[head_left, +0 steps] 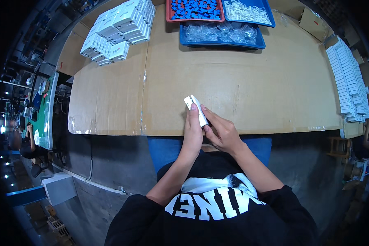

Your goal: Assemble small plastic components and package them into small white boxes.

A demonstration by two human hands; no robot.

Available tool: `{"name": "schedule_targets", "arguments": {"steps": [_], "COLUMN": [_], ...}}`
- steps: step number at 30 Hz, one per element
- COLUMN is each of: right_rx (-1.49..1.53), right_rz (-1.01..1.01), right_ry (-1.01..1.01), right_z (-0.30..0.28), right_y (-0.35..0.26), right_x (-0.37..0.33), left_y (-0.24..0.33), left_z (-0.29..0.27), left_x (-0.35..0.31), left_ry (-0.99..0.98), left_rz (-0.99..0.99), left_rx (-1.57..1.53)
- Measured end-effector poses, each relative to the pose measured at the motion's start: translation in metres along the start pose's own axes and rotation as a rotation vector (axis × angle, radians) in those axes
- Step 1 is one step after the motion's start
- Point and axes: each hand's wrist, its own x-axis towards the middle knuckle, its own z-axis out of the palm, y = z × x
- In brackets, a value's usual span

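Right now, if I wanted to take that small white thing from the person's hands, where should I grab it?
I'd pinch the small white thing by its far end, reaching in from across the table. That end sticks out past the fingertips, while the left hand and right hand hold the nearer part.

Place: workshop | cardboard-covered worktable (274, 90) | trays (229, 44) of small parts (197, 9) | stacked white boxes (121, 24) | green-topped bench (46, 117)
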Motion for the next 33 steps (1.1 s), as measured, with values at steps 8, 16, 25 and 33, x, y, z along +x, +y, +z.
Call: {"name": "schedule_targets", "arguments": {"steps": [8, 16, 25, 33], "right_rx": [-0.062, -0.122, -0.166, 0.327], "right_rz": [0.041, 0.041, 0.005, 0.318], "right_ry": [-0.001, -0.027, 0.018, -0.047], "right_z": [0.006, 0.01, 0.012, -0.017], "right_y": [0.002, 0.001, 0.002, -0.013], "right_x": [-0.007, -0.011, -0.01, 0.018], "left_y": [-0.001, 0.006, -0.004, 0.019], "left_z": [-0.002, 0.003, -0.012, -0.028], "left_x": [-0.002, -0.005, 0.004, 0.011], "left_ry": [0.028, 0.106, 0.019, -0.159], "left_rz": [-0.1, -0.059, -0.061, 0.35], "left_rx": [0.013, -0.037, 0.002, 0.113]}}
